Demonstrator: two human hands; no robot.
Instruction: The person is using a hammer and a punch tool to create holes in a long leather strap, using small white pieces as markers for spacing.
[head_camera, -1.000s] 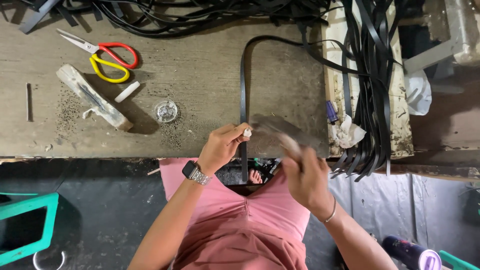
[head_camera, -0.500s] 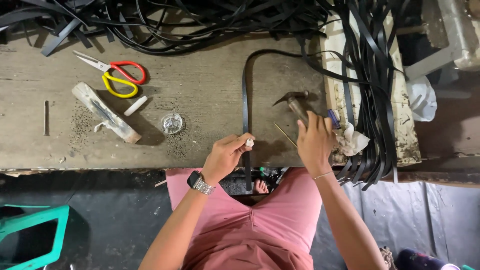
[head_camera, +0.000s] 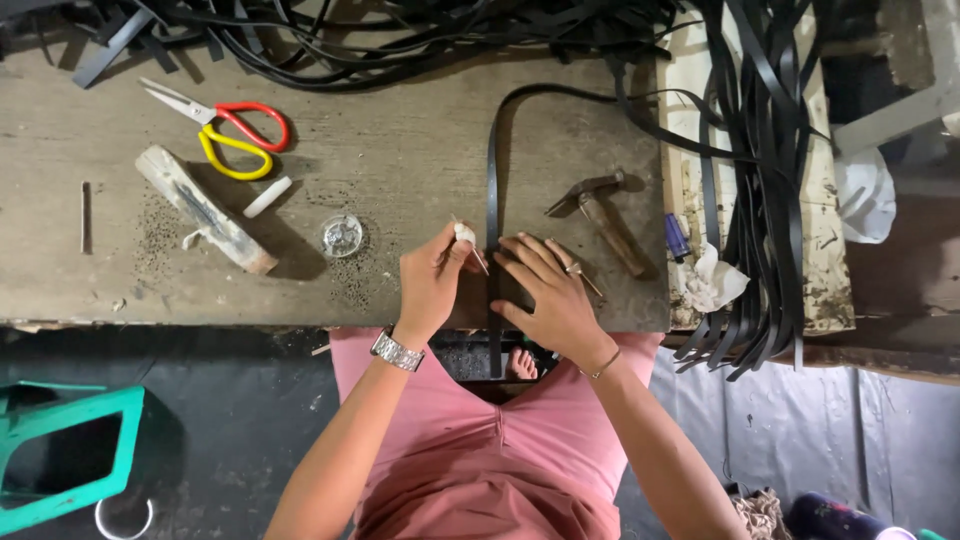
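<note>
Pinning the black strap flat on the workbench, the right hand lies with fingers spread while the left hand pinches a thin awl-like tool just beside it, so the marking step appears in hand and calls for steady placement.

One hammer, one pair of scissors, one glass dish, one wooden block.

Black strap smooth, rubbery; hammer metal head, wood handle; bench rough worn wood.
</note>
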